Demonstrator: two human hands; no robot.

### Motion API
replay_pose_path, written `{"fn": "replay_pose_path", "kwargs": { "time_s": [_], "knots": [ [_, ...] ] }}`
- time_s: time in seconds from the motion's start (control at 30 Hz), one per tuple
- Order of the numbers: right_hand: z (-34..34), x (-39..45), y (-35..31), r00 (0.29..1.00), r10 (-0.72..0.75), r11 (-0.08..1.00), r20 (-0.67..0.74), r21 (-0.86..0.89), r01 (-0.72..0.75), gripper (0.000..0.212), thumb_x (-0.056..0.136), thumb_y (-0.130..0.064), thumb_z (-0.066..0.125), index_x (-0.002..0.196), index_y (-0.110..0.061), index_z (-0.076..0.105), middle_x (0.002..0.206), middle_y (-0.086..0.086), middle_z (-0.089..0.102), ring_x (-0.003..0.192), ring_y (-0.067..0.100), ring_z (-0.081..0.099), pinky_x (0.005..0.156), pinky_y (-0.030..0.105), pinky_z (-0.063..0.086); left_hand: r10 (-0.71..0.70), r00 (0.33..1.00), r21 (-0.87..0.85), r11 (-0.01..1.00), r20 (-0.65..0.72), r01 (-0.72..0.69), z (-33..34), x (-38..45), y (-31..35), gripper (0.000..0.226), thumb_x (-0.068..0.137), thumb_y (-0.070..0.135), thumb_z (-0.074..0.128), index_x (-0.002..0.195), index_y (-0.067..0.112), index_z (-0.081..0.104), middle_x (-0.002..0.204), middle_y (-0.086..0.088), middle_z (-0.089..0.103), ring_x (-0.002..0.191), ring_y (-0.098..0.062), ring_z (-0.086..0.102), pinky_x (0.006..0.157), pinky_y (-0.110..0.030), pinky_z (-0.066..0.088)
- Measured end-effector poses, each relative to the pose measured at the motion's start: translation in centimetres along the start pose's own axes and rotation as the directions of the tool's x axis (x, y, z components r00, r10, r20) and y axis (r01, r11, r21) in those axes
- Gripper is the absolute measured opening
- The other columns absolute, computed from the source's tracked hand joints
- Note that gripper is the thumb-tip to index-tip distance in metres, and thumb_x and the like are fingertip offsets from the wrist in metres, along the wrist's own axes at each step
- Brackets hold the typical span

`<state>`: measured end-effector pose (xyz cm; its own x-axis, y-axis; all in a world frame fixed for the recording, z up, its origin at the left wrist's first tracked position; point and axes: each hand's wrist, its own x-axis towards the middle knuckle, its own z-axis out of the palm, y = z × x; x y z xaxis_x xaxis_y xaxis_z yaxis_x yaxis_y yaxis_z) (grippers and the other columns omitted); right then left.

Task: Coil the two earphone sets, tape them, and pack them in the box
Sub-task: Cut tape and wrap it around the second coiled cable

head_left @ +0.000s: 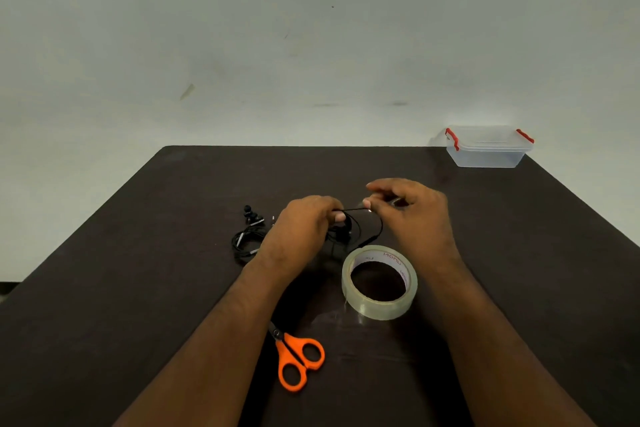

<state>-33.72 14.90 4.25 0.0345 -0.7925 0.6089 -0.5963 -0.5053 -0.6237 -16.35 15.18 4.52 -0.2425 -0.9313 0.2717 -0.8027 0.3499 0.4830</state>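
Earphones, two black sets, logged from my remote station, left to right across the dark table (138, 288). First set (248, 236): lay on the tabletop at the left, cable gathered in a loose coil, buds at its far end, touched by neither hand. Left hand (304, 224): just right of that set, fingers curled round the second set (346, 230), gripping its bundled loops above the table. I saw a strand of that cable run taut from the left hand across to the right. Scissors (299, 359): orange handles, lying flat near the front of the table below the left forearm, blades pointing away from me and partly hidden under the arm. Tape roll (380, 282): clear tape on a white core, lying flat just in front of the hands, between the two forearms. Right hand (408, 208): thumb and forefinger pinched the free end of the cable, the other fingers loosely bent above it; whether anything else sat in the palm I could not tell. Box (488, 146): clear plastic with red clips, lid on, standing at the far right corner of the table, well apart from both hands and both sets.
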Motion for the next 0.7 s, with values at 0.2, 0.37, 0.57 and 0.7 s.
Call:
{"fn": "replay_pose_path", "kwargs": {
  "time_s": [0.2, 0.37, 0.57, 0.7],
  "knots": [
    [-1.3, 0.2, 0.8, 0.987, -0.085, 0.987, 0.138, -0.126, 0.102, 0.024, 0.076, -0.02, 0.078, 0.098, -0.009, 0.074, 0.087, 0.004, 0.074, 0.077, 0.013, 0.068, 0.073, 0.03, 0.057, 0.076, 0.996, -0.158, 0.985, 0.048, -0.068, -0.4, -0.5, -1.2, 0.015, 0.095, 0.01, 0.057, 0.101, 0.013, 0.071, 0.085, 0.006, 0.063, 0.079, -0.007, 0.058, 0.069, -0.01, 0.042],
    [-1.0, 0.1, -0.1, 0.982, -0.16, 0.986, 0.102, -0.022, 0.163, 0.02, 0.075, -0.016, 0.08, 0.092, -0.008, 0.075, 0.085, 0.003, 0.074, 0.076, 0.013, 0.068, 0.071, 0.036, 0.058, -0.022, 0.998, -0.036, 0.999, 0.054, 0.024, -0.2, 0.1, -1.3, 0.017, 0.096, 0.015, 0.055, 0.104, 0.014, 0.07, 0.088, -0.001, 0.066, 0.083, -0.017, 0.062, 0.079, -0.032, 0.052],
    [2.6, -1.3, -1.7, 0.901, -0.4, 0.889, 0.17, -0.168, 0.426, 0.02, 0.077, -0.014, 0.077, 0.096, -0.015, 0.074, 0.082, -0.001, 0.073, 0.075, 0.016, 0.065, 0.069, 0.036, 0.052, -0.124, 0.974, -0.122, 0.987, -0.188, 0.102, 0.6, 0.1, -1.8, 0.021, 0.091, 0.004, 0.055, 0.093, 0.014, 0.074, 0.087, -0.003, 0.073, 0.076, -0.013, 0.067, 0.074, -0.03, 0.056],
    [4.1, -1.9, -1.2, 0.921, -0.367, 0.903, 0.132, -0.189, 0.387, 0.03, 0.073, -0.013, 0.079, 0.102, -0.015, 0.07, 0.082, -0.001, 0.07, 0.081, 0.019, 0.065, 0.08, 0.04, 0.049, -0.183, 0.973, -0.392, 0.913, -0.141, 0.115, 0.6, -0.2, -1.6, 0.027, 0.088, 0.0, 0.059, 0.075, 0.02, 0.073, 0.059, 0.005, 0.067, 0.041, -0.002, 0.054, 0.043, -0.015, 0.045]
  ]
}}
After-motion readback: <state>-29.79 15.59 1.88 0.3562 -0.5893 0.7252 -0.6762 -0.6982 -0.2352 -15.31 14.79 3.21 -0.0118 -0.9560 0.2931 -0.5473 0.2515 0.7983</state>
